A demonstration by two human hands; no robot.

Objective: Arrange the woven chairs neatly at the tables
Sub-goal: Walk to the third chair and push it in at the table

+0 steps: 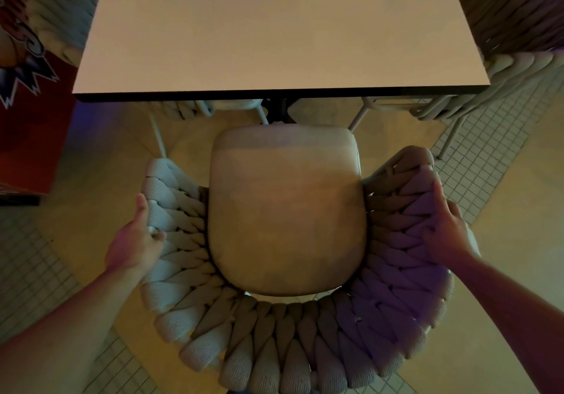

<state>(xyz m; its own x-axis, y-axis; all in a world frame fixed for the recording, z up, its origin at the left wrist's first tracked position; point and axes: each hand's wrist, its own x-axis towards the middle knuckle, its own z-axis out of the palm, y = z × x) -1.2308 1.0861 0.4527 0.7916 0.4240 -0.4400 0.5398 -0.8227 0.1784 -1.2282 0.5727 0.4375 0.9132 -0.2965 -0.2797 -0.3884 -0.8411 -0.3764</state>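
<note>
Chair (pixel 287 210) at frame bottom, both grips, left hand (pixel 134 241) and right hand (pixel 448 228), closed on its arms; seat short of table (pixel 280 27), not tucked in.

Place: looking like a café or restaurant dining area
Table: a plain pale table (pixel 280 27) with a dark edge is standing on a central post
Seating: matching woven chairs (pixel 305 341) are sitting around its sides
Floor: small square tiles (pixel 488 137) are meeting larger beige slabs
Decor: a red printed panel (pixel 27 88) is standing at the left
</note>
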